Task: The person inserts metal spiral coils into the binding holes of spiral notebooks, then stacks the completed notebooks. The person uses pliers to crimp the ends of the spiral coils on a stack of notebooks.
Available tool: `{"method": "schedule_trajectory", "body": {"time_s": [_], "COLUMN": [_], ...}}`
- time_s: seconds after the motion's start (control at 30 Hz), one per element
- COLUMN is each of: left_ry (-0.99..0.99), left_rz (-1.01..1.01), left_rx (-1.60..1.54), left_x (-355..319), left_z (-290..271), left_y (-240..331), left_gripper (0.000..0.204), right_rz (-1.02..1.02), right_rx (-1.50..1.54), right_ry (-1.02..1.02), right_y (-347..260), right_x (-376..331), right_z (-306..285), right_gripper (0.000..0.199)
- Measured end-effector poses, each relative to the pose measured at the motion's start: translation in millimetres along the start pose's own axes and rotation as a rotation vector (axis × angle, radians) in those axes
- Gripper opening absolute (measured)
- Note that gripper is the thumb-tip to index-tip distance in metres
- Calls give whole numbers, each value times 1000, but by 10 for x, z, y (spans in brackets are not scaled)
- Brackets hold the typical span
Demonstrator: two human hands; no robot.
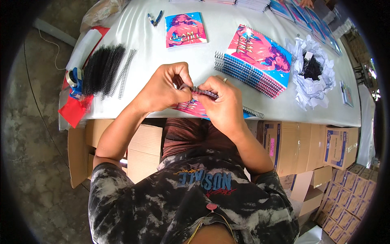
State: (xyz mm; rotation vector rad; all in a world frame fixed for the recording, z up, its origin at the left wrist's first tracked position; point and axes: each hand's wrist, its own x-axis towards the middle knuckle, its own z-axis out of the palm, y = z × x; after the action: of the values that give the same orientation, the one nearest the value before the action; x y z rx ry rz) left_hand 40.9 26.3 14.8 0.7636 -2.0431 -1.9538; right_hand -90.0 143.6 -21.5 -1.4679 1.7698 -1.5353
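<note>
At the table's near edge I hold a notebook (191, 107) with a pink and blue cover, partly hidden by my hands. A dark spiral coil (207, 93) runs along its edge between my fingers, and a length of coil sticks out past my right hand. My left hand (168, 87) is closed, thumb and fingers pinching the notebook's edge near one end of the coil. My right hand (222, 105), a ring on one finger, grips the notebook beside the coil.
Left on the white-covered table (146, 61) lie black spiral coils (103, 71) and a tape dispenser (75, 83). Pliers (154, 18) and a single notebook (185, 30) lie farther back. Right stand stacked coil-bound notebooks (260, 61) and crumpled paper (310, 91) holding black scraps. Cardboard boxes (300, 142) sit below.
</note>
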Motion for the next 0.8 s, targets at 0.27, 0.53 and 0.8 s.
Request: {"method": "schedule_trajectory", "body": {"time_s": [0.27,0.53,0.8], "left_ry": [-62,425,543], "left_rz": [317,462,581], "left_rx": [224,-91,741], "left_x": [174,1024,2402], "left_z": [-156,493,382], "left_y": [-25,285,542], "left_gripper": [49,56,75], "right_rz": [-80,-371,102], "right_rx": [329,533,-12], "right_ry": [227,1154,1232], "right_y": [66,435,1092], "right_x": [65,304,156], "right_z": [-383,-982,-977], "right_gripper": [23,36,31]}}
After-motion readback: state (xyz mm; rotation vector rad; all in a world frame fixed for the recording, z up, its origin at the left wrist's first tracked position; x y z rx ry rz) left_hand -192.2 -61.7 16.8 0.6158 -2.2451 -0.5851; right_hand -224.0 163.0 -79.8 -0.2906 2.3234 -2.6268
